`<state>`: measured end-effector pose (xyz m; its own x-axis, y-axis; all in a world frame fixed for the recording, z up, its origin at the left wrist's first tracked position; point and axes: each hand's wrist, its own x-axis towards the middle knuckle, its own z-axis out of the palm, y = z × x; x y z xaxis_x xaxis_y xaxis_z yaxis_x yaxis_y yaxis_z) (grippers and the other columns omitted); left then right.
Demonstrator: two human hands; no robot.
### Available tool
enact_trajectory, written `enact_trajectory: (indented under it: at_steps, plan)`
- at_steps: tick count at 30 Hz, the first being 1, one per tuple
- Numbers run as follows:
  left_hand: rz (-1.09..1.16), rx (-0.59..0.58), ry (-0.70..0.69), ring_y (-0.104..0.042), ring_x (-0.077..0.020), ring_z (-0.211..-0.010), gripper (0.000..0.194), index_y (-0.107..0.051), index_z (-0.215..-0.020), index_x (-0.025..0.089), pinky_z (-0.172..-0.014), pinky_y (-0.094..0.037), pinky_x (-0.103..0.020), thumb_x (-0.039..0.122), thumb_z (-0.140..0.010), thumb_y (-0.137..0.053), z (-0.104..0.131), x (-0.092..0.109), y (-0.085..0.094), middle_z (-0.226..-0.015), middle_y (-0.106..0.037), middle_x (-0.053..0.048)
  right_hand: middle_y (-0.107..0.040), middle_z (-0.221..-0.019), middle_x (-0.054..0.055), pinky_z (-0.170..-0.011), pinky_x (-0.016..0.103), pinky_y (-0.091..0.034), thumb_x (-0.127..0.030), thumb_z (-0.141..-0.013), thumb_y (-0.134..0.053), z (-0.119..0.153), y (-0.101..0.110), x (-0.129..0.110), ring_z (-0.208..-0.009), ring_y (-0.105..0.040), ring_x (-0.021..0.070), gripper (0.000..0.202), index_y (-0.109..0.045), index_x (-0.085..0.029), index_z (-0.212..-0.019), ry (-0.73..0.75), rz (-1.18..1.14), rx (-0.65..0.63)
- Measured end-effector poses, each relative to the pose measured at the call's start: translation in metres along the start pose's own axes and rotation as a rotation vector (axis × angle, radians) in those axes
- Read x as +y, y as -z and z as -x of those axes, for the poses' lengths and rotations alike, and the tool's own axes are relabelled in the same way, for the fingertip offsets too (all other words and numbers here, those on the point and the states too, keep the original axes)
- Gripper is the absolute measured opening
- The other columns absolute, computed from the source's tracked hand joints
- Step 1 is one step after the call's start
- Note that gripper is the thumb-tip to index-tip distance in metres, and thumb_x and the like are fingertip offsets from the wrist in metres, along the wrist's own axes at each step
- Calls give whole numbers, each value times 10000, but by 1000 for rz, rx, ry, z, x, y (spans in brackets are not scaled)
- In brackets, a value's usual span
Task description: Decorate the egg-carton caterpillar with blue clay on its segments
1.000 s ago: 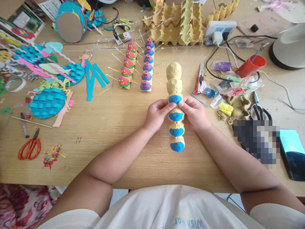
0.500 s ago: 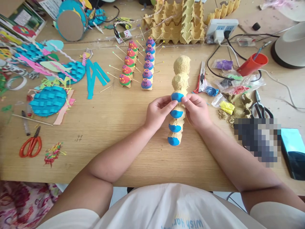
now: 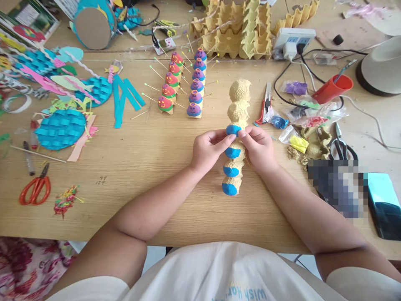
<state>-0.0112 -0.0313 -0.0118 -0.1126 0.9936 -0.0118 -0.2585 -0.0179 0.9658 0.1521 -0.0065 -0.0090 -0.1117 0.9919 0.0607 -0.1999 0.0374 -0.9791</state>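
A tan strip of egg carton cups [image 3: 238, 112] stands lengthwise in front of me. Blue clay [image 3: 232, 152] covers part of several of its lower cups, while the two farthest cups are bare. My left hand [image 3: 209, 151] grips the strip from the left, its thumb on the blue patch of the third cup from the far end. From the right my right hand [image 3: 259, 149] holds the same cup, thumb tip pressed at the blue patch's edge. The fingers behind the strip are partly hidden.
Two painted carton strips, one red and green [image 3: 171, 79], one purple [image 3: 197, 85], carry thin sticks. A utility knife [image 3: 267, 102], clay bags, a red cup [image 3: 332, 85] and black-handled scissors [image 3: 340, 146] lie right; orange scissors [image 3: 36, 188] lie left.
The strip appears slightly lower in view, still between both hands. My thumbs stay at the same blue patch, with only a slight shift. The whole view has moved a little.
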Motion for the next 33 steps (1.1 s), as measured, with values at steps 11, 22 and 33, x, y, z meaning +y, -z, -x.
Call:
enact_trajectory:
  at_steps: [11,22,33]
  plan:
    - [134,-20,38,-819,-165,-878,601,-897,-964,210,-843,-638,-282,688,-653,-1089,-9,-8,3,-984,-903,-49,-552,-663,-60,-554,277,-408,-759,-692,-1061,-1,-3,-2,-594,-439,116,637,-686,-249,-758,-114,-136,3]
    - [370,-165,263,-734,-124,-681,582,-830,-870,216,-697,-620,-275,628,-598,-1137,-8,3,-4,-772,-796,15,-651,-723,-45,-621,290,-560,-691,-684,-1089,-1,-4,-9,-648,-589,136,598,-705,-247,-799,-205,-271,-110]
    - [248,-114,169,-705,-113,-691,582,-811,-802,198,-717,-583,-277,650,-609,-1121,-6,6,-2,-754,-784,13,-641,-702,-56,-620,286,-549,-679,-654,-1107,-1,-6,-13,-619,-550,116,634,-664,-239,-766,-156,-186,-122]
